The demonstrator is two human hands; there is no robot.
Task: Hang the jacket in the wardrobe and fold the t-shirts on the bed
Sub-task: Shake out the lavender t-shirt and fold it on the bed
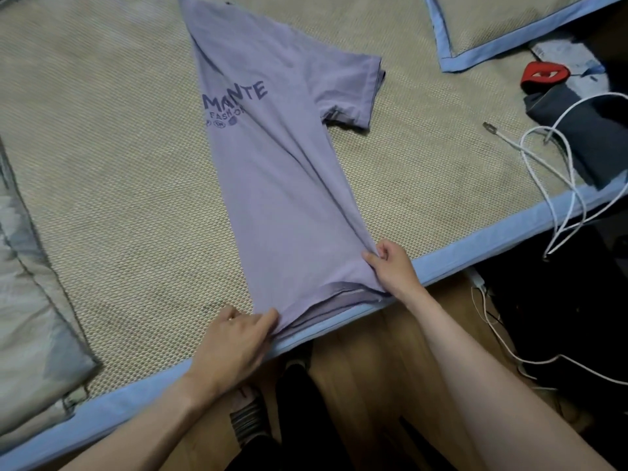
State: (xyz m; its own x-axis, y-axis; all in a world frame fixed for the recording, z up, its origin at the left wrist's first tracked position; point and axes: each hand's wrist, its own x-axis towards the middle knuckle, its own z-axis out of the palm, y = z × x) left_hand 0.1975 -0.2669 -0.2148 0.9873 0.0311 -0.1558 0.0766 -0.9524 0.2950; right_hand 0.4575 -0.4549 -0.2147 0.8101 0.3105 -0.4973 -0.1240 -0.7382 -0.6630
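T-shirt (278, 158): lilac, folded lengthwise, frame centre on mat (102, 164) | left hand (234, 341), right hand (390, 266) each pinch its hem corners | light, limp, creases readily; you keep gripping corners.

T-shirt (272, 171) collar cut off at top edge; print half-folded, unreadable.
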